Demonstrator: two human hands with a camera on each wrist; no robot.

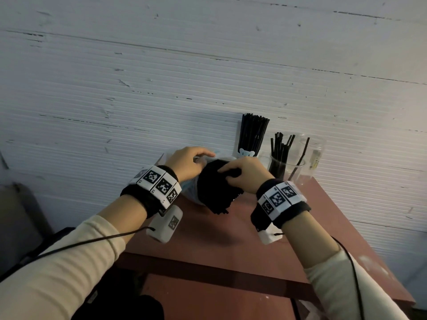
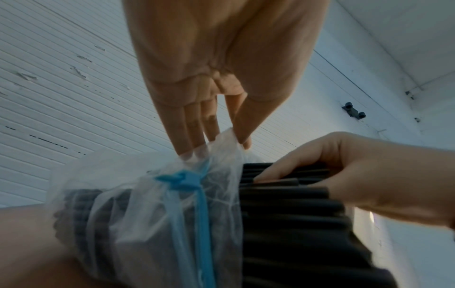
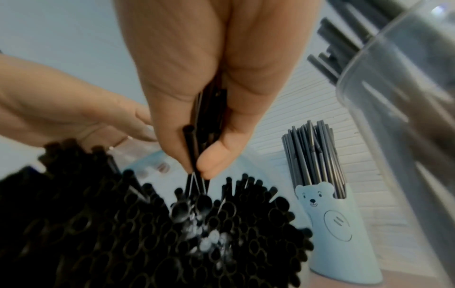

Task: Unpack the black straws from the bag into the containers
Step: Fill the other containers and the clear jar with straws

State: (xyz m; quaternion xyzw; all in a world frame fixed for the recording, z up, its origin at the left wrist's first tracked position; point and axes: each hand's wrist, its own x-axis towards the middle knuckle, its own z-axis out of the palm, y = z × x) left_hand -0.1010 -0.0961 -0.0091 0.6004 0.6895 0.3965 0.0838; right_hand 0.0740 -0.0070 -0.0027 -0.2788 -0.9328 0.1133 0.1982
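Observation:
A thick bundle of black straws [image 1: 217, 192] sticks out of a clear plastic bag [image 1: 190, 192] with a blue drawstring [image 2: 194, 181], held above the table. My left hand [image 1: 198, 158] pinches the bag's plastic edge [image 2: 221, 142] between thumb and fingers. My right hand [image 1: 227, 174] reaches into the bundle's open end and pinches a few black straws [image 3: 194, 148] between thumb and fingers, slightly raised from the rest [image 3: 172, 233]. The far end of the bag is hidden behind my hands.
At the back of the brown table [image 1: 265, 239] stand a light-blue bear cup [image 1: 246, 153] full of straws, a clear cup [image 1: 286, 167] with several straws, and a clear jar [image 1: 312, 153]. A white ribbed wall [image 1: 161, 77] rises right behind them.

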